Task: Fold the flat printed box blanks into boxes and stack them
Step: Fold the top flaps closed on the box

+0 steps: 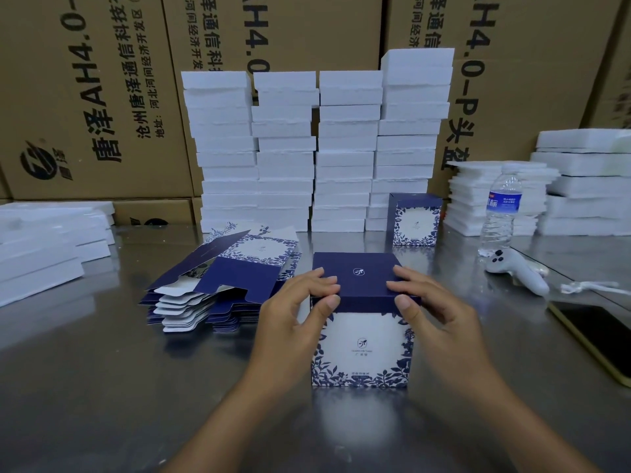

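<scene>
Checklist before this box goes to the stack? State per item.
1. Upright: the folded box stands square on the steel table: ok.
2. Closed: the navy lid lies flat, but whether the tuck flap is fully seated: cannot tell, thumbs cover the front edge.
3. Grip: left hand and right hand both pinch the lid's front edge: ok.
4. Target: the finished box stands upright at the back: ok.
5. Path: bare table between the two boxes: ok; the water bottle is close on the right.
6. Supply: the pile of flat blanks is at the left: ok.
</scene>
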A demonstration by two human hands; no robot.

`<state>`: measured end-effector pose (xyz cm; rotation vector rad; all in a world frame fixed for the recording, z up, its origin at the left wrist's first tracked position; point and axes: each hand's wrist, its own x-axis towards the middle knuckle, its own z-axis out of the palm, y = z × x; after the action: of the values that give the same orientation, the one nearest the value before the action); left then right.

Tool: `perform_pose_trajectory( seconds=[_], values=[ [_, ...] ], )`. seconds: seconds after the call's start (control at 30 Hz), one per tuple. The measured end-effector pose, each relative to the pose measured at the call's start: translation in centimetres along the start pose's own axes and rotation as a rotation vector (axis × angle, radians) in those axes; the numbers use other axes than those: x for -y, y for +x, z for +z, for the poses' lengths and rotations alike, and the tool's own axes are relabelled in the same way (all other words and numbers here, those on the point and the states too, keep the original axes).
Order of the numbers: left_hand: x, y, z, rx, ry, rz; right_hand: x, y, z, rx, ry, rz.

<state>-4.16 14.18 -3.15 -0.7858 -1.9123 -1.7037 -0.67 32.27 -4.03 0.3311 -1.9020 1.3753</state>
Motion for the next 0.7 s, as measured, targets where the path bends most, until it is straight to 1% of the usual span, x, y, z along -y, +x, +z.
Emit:
perform_pose_trajectory(
  seconds=[0.17,0.3,0.47,0.53,0.7],
  values=[
    [0.7,-0.5,0.4,-0.096,0.037,0.106,0.0,-0.2,0.1,-0.023,-0.027,-0.016],
    [0.8,-0.5,0.5,-0.145,0.028,0.086,0.0,-0.1,0.2,-0.028,-0.013,-0.012],
    [0.5,0.1,-0.2,-0.072,0.122,0.139,-0.2,0.4,0.0,-0.001,-0.006,0.01],
    [0.4,0.4,-0.3,-0.049,0.11,0.106,-0.5,0.6,-0.4,0.038,-0.018,0.013],
    [0.2,0.8,-0.7,0.021,0.07,0.039,-1.1,1.1,-1.1,0.073,-0.118,-0.08]
  ],
)
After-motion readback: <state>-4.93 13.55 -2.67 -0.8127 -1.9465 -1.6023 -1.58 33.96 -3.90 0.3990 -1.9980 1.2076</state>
